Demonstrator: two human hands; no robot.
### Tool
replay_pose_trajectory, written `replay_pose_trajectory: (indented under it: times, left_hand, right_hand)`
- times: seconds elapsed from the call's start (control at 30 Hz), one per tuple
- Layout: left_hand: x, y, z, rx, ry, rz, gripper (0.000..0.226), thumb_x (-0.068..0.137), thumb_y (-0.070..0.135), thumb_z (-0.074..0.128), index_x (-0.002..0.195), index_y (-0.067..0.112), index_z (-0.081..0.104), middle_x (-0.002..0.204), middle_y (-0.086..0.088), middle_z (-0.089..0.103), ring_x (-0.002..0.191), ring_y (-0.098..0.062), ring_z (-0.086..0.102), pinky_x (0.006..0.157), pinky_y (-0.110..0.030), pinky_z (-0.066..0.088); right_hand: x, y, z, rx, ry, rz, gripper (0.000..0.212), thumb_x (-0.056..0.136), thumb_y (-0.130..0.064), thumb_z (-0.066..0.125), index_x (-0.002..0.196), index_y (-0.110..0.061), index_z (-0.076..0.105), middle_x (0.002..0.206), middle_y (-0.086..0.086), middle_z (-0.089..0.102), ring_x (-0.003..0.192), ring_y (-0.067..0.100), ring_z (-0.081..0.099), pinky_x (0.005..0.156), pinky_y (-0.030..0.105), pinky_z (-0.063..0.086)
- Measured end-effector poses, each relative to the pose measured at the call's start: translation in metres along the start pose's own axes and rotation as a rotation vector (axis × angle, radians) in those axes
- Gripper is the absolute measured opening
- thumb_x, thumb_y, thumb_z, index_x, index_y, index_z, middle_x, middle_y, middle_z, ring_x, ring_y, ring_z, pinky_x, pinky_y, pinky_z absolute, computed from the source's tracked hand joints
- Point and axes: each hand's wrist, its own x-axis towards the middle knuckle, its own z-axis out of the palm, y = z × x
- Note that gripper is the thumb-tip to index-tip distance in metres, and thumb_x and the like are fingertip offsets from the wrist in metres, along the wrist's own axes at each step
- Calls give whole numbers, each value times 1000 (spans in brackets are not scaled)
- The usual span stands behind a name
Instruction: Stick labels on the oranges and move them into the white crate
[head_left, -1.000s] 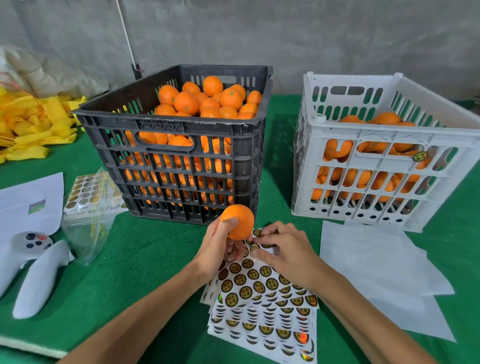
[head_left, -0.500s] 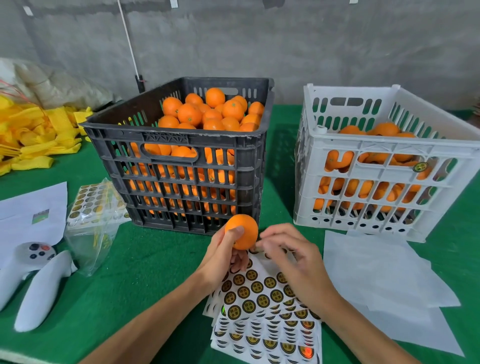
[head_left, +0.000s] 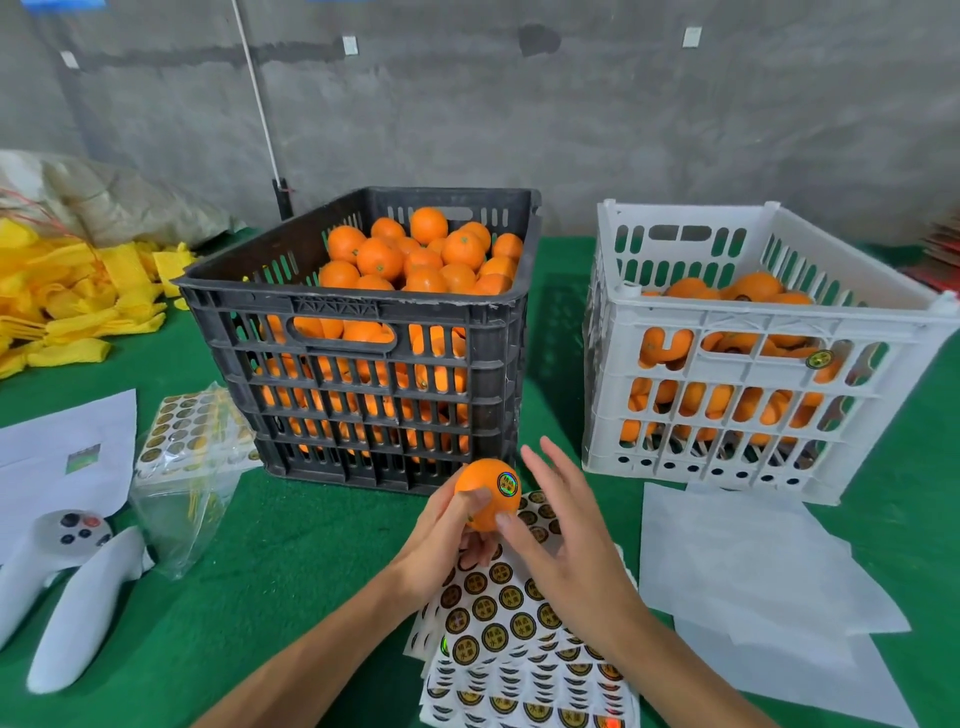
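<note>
Holding the orange (head_left: 485, 500) in my left hand (head_left: 441, 540), fingers curled round it, above the bench's front edge; right hand (head_left: 561, 540) open, thumb touching. Firm, light, waxy: cup it whole.

We count two crates: one black crate (head_left: 363, 332) and one white crate (head_left: 748, 364). We see two hands, a left hand (head_left: 441, 540) and a right hand (head_left: 561, 540), and one orange (head_left: 483, 501) held between them bearing one label (head_left: 508, 484). The oranges heaped in both crates are too many and too hidden for us to count. One bag of sticker sheets (head_left: 192, 452) lies at the left.
</note>
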Motion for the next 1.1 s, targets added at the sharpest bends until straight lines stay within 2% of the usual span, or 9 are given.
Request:
replay_pose_trajectory:
  times: [0.1, 0.2, 0.37, 0.53, 0.67, 0.73, 0.83, 0.97, 1.1]
  left_hand:
    - [-2, 5, 9, 4, 81, -41, 47, 87, 58, 57, 128, 35, 62, 73, 1, 62, 58, -18, 55, 55, -24, 45]
    - [-7, 20, 24, 3, 110, -15, 51, 84, 74, 61, 130, 52, 58, 94, 10, 73, 83, -7, 73, 70, -19, 56]
    - [6, 84, 55, -2, -57, 167, 51, 98, 67, 53, 141, 39, 56, 127, -1, 70, 120, -22, 69, 98, -35, 58]
    - [41, 164, 70, 291, -29, 439, 44, 92, 54, 61, 134, 40, 58, 117, 11, 72, 106, -12, 73, 87, -39, 63]
    - [62, 213, 41, 792, 23, 931, 14, 101, 37, 58, 113, 37, 65, 117, 20, 63, 101, -8, 69, 77, -26, 59]
    - [81, 232, 10, 1040, 160, 992, 11, 102, 34, 56, 104, 32, 66, 107, 18, 65, 95, -6, 65, 77, -31, 56]
    - [109, 251, -41, 1266, 290, 513, 13, 100, 38, 60, 109, 31, 66, 108, 9, 70, 103, -17, 67, 89, -39, 54]
    - [122, 255, -91, 1514, -30, -485, 53, 91, 51, 72, 135, 22, 66, 126, -5, 63, 109, -29, 61, 89, -38, 54]
    - [129, 254, -117, 1438, -132, -880, 53, 103, 44, 61, 145, 12, 59, 141, -9, 61, 119, -30, 60, 87, -36, 49]
  right_hand:
    - [-1, 4, -4, -291, 42, -259, 63, 100, -48, 55, 157, -29, 37, 166, -19, 22, 151, 4, 25, 120, 37, 35]
    - [4, -5, -7, -360, 109, -266, 71, 98, -49, 60, 158, -19, 36, 163, -9, 34, 147, 9, 35, 115, 40, 43]
    - [37, -21, -55, -409, 371, -346, 72, 93, -54, 65, 147, -11, 49, 147, 4, 54, 133, 22, 52, 108, 43, 48]
    - [96, -35, -143, -646, 591, -338, 60, 97, -32, 69, 147, -6, 49, 153, 14, 47, 139, 31, 47, 113, 46, 41]
    - [128, -43, -175, -813, 453, -245, 49, 106, -35, 51, 148, -11, 51, 161, 11, 39, 149, 29, 36, 122, 48, 29]
    - [137, -52, -170, -774, 388, -253, 48, 107, -38, 47, 149, -14, 52, 158, 8, 44, 148, 26, 37, 124, 43, 25]
    - [149, -68, -143, -539, 364, -351, 39, 107, -35, 50, 137, -14, 64, 140, 2, 63, 134, 21, 53, 118, 40, 35]
    - [165, -88, -93, -190, 185, -369, 39, 110, -37, 40, 118, -18, 72, 115, -4, 72, 112, 15, 61, 104, 42, 44]
    - [180, -87, -67, -153, 150, -340, 55, 109, -39, 23, 114, -23, 75, 110, -10, 71, 106, 7, 55, 113, 41, 33]
